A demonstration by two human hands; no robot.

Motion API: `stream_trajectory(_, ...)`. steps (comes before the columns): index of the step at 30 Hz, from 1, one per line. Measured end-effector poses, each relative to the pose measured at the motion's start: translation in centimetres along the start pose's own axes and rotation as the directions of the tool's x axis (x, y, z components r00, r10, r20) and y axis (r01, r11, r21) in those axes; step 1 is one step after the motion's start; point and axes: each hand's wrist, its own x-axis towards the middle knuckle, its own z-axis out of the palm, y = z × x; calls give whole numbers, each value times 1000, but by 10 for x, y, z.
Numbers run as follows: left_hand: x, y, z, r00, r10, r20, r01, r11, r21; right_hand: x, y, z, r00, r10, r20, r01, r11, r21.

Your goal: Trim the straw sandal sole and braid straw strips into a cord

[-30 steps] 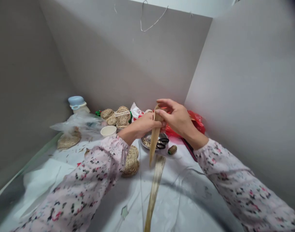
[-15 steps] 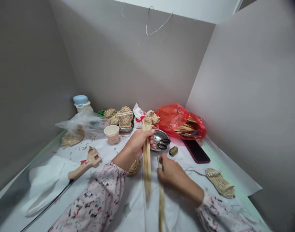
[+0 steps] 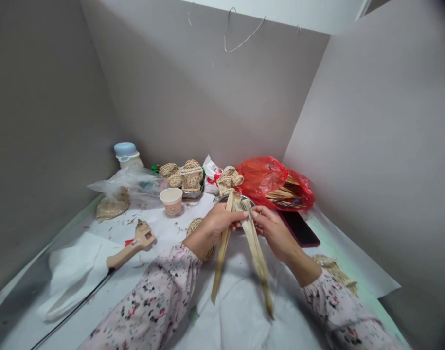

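Observation:
Two pale dried leaf strips hang side by side over the white-covered table. My left hand (image 3: 218,224) is closed round the upper part of the left leaf strip (image 3: 221,272), and its thumb presses on the top of the other. That right leaf strip (image 3: 258,260) is also pinched near its upper end by the fingers of my right hand (image 3: 275,231). Both lower ends dangle free. Behind the hands, a metal bowl (image 3: 222,199) shows only part of its rim. A round coiled woven piece (image 3: 193,226) lies partly under my left wrist.
A glue gun (image 3: 129,252) with a black cord lies left, near a paper cup (image 3: 171,201). Woven pieces (image 3: 191,177), a red plastic bag (image 3: 260,177) of strips and a phone (image 3: 298,228) stand behind. Another woven piece (image 3: 337,272) is by my right forearm. Grey panels enclose the table.
My right hand has risen from lower right and brought its strip up beside the one in my left hand. The hands now nearly meet, covering the scissors and thread spool.

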Motion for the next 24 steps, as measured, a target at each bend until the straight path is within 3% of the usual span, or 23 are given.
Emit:
stream_trajectory(6, 1, 3, -12, 999, 34, -10, -33, 996, 81, 14, -1, 1, 999, 21, 31, -22, 1000, 19)
stream_trajectory(13, 2, 11, -13, 998, 57, -9, -57, 998, 15, 16, -7, -3, 1000, 5, -2, -5, 996, 87)
stream_trajectory(16, 2, 10, -13, 994, 108, -27, -108, 994, 3, 19, -9, -1, 999, -32, 0, 32, 999, 34)
stream_trajectory(20, 3, 12, -14, 983, 173, -70, -173, 985, -3, 27, -14, 4, 992, -35, 119, 35, 999, 2)
stream_trajectory(22, 7, 19, -13, 969, 225, -99, -226, 974, 2, 35, -21, 4, 992, -56, 112, 60, 997, -38)
stream_trajectory(24, 15, 32, -10, 947, 307, -100, -308, 951, 1, 45, -34, 2, 985, -160, 70, 166, 981, -96)
